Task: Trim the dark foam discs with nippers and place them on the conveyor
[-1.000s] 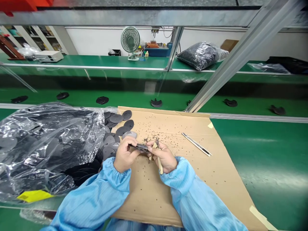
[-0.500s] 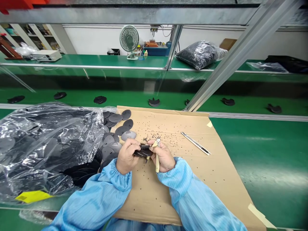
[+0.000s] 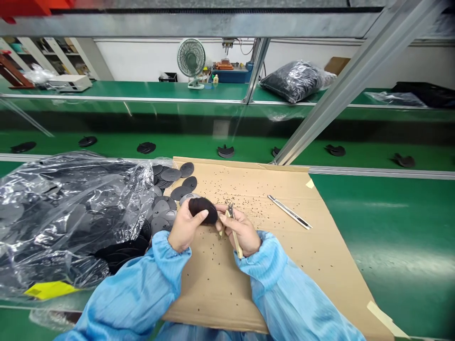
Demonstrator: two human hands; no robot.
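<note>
My left hand [image 3: 185,226] grips a black oval plastic part [image 3: 203,210], thumb across its face, tilted up above the cardboard. It may be more than one stacked piece; I cannot tell. In my right hand [image 3: 243,229] are small cutting pliers [image 3: 234,237] with pale yellow handles, jaws pointing away from me. The right fingertips are close to the part's right edge; whether they touch it is unclear. Loose oval black parts [image 3: 170,174] lie in a pile left of my hands, beside a clear plastic bag [image 3: 71,208] full of them.
Tiny black scraps [image 3: 245,203] are scattered over the cardboard sheet [image 3: 284,284]. A slim utility knife [image 3: 289,211] lies on its right side. Beyond, black parts [image 3: 146,148] sit spaced along a green conveyor belt [image 3: 185,142]. A slanted metal post [image 3: 341,90] rises at the right.
The black part has turned from nearly edge-on to showing its broad dark face, and moved slightly up and left. The pliers have tilted a little. Parts on the belt have shifted slightly left.
</note>
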